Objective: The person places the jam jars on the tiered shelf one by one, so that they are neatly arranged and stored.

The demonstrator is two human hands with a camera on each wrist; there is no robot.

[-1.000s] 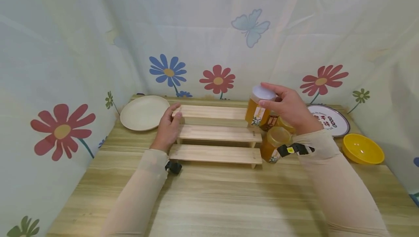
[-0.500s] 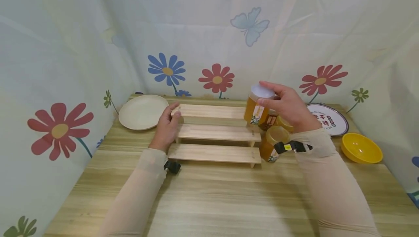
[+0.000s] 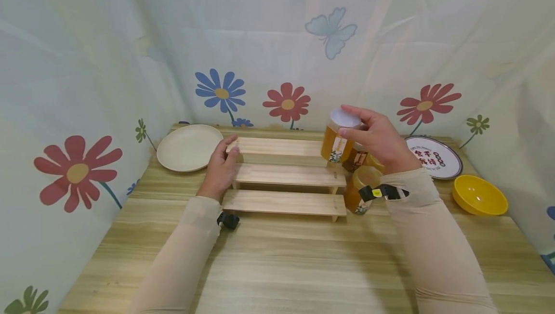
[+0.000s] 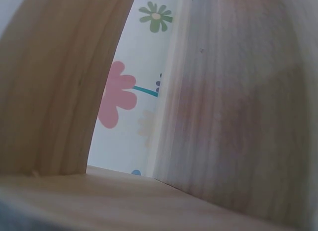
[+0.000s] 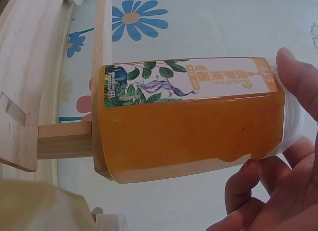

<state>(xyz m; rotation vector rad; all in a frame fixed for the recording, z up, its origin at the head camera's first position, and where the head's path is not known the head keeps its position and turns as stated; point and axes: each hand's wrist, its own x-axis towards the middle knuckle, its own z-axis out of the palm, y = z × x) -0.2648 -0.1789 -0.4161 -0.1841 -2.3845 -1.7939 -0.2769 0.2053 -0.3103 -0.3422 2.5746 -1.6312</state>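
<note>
A three-tier wooden display rack [image 3: 284, 176] stands on the table. At the left end of its top shelf, my left hand [image 3: 222, 167] grips the edge, thumb on top. My right hand [image 3: 379, 137] holds a jar of orange jam [image 3: 333, 144] by its white lid, fingers and thumb around the rim. The jar [image 5: 194, 121] is upright at the right end of the top shelf; whether its base touches the wood I cannot tell. Under the right hand stand a dark-labelled jar [image 3: 356, 157] and another amber jar [image 3: 360, 191], beside the rack. The left wrist view shows only the rack's boards [image 4: 233, 107] close up.
A cream plate [image 3: 188, 148] lies at the back left of the table [image 3: 277, 266]. To the right are a white plate [image 3: 448, 160] with red lettering and a yellow bowl [image 3: 479, 196]. A yellow-lidded jar, partly hidden, stands behind the right wrist. A flowered curtain [image 3: 260, 34] surrounds the table.
My right hand has shifted slightly left and up with the jam jar, uncovering more of the dark-labelled jar. The left hand keeps its hold on the rack.
</note>
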